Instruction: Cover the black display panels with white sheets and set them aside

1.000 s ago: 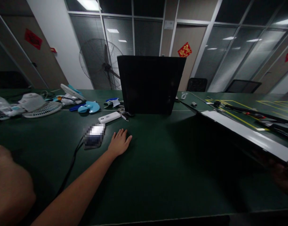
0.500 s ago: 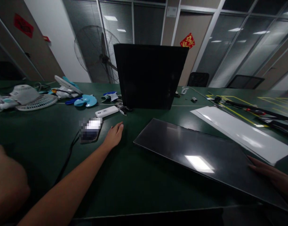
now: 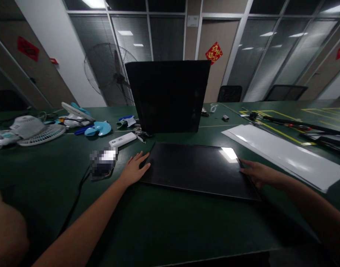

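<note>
The black panel (image 3: 195,170) lies about flat over the green surface (image 3: 170,226), between the person's hands; its underside is hidden. At its left edge, the left hand (image 3: 133,168) has its fingers spread wide, the thumb against the rim. At its right edge, the right hand (image 3: 256,172) touches with its fingertips; the other fingers are partly hidden, so whether they grip cannot be told. Left of the panel, a device (image 3: 103,163) is masked by pixelation. Behind the panel, a dark upright object (image 3: 170,96) shows little detail. Right of it lie white sheets (image 3: 281,155). Far left, a blurred rounded shape (image 3: 7,226) is cut off by the frame.
</note>
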A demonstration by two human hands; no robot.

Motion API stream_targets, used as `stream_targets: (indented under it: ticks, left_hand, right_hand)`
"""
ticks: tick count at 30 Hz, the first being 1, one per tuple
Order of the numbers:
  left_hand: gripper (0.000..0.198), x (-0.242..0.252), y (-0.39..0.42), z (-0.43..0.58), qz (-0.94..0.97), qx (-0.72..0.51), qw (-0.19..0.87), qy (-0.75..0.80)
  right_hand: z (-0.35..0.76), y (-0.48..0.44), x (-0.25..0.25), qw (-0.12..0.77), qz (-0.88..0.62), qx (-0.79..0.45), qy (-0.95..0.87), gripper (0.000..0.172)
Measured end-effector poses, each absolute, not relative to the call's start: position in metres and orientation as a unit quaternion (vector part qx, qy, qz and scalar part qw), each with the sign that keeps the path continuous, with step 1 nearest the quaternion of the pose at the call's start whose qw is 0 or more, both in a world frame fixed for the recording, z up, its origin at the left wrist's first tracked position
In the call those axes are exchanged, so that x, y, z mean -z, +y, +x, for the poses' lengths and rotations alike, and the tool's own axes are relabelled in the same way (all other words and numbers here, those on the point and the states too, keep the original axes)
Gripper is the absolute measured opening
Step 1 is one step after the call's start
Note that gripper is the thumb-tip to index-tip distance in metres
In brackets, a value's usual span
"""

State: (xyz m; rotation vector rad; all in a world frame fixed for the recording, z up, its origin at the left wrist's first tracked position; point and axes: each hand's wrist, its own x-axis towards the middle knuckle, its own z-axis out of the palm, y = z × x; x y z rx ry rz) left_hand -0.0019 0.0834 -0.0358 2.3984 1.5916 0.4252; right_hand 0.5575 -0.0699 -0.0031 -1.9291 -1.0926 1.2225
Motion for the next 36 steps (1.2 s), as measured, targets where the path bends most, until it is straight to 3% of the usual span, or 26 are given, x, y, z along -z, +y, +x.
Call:
stream_targets:
  ticks: [2,4,7,9,12,16,24,30,36]
  left_hand:
    - [0.068,0.035,0.082,-0.002,0.834,-0.112,0.099,0.531]
    - [0.065,0.033,0.08,0.0,0.844,-0.093,0.088,0.521]
    - [0.061,0.025,0.075,0.006,0.838,-0.077,0.067,0.536]
    - [0.058,0.018,0.069,0.014,0.828,-0.064,0.045,0.555]
    - [0.054,0.007,0.057,0.028,0.82,-0.043,0.012,0.571]
    - [0.052,-0.001,0.046,0.038,0.826,-0.015,-0.038,0.562]
    - [0.058,-0.002,0.038,0.038,0.833,-0.012,-0.066,0.548]
    - [0.047,0.006,0.037,0.036,0.846,-0.138,-0.103,0.505]
    - [0.049,0.018,0.044,0.033,0.905,-0.144,0.044,0.398]
  right_hand:
    - [0.552,-0.051,-0.004,0.208,-0.742,-0.461,-0.441,0.1]
    - [0.553,-0.032,-0.013,0.159,-0.766,-0.41,-0.469,0.083]
    - [0.572,-0.01,-0.02,0.159,-0.838,-0.191,-0.487,0.053]
    - [0.593,-0.004,-0.017,0.186,-0.861,-0.05,-0.471,0.053]
    - [0.625,-0.003,-0.001,0.175,-0.884,0.031,-0.432,0.067]
    - [0.65,-0.001,0.018,0.102,-0.909,0.013,-0.404,0.08]
    - [0.646,0.013,0.022,0.012,-0.895,0.028,-0.445,0.056]
    - [0.632,0.019,0.024,-0.031,-0.895,0.043,-0.442,0.046]
    - [0.621,0.026,0.025,-0.039,-0.893,0.076,-0.442,0.045]
